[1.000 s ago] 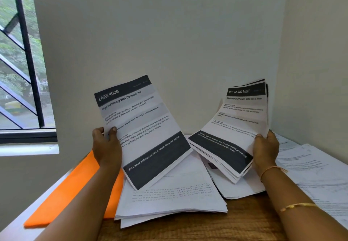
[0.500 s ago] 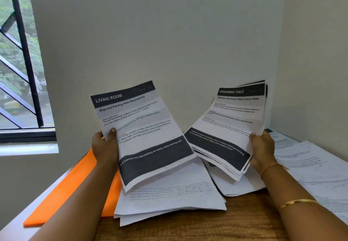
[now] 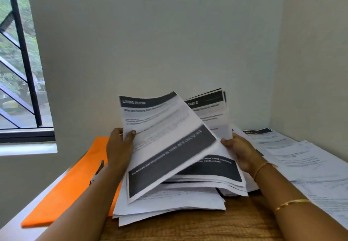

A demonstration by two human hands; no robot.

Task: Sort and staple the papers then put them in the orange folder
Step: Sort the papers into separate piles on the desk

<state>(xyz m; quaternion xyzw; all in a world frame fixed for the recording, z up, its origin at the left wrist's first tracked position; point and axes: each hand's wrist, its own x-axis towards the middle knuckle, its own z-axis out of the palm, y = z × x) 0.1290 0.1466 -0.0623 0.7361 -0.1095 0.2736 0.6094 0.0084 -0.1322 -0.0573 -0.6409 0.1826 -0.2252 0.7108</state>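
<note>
Sorting is the step in hand, I'd say, and an early one. The left hand (image 3: 120, 146) pinches a single sheet (image 3: 165, 141) headed "LIVING ROOM" at its left edge, thumb on the front, fingers behind. The right hand (image 3: 243, 152) grips a thick bundle (image 3: 212, 167) by its right edge, thumb at the margin, fingers curled underneath. The sheet hangs tilted across the front of that bundle and covers most of its heading (the print is blurred here).

Nothing looks stapled, and no stapler shows anywhere in view. The orange folder (image 3: 75, 184) lies flat on the left of the table (image 3: 188, 227), metal clip (image 3: 97, 171) showing, its right side tucked under a loose pile (image 3: 169, 201). I see no paper filed in it. More sheets (image 3: 301, 158) fan out along the right wall.

So plenty remains: finish the piles, staple, file.

Room is tight. The walls meet just behind the bundle, and paper runs to the table's right side. The folder sits close to the left edge. The only bare wood is the near strip between the forearms. The pile's ragged corners could catch a sheet laid down carelessly.
</note>
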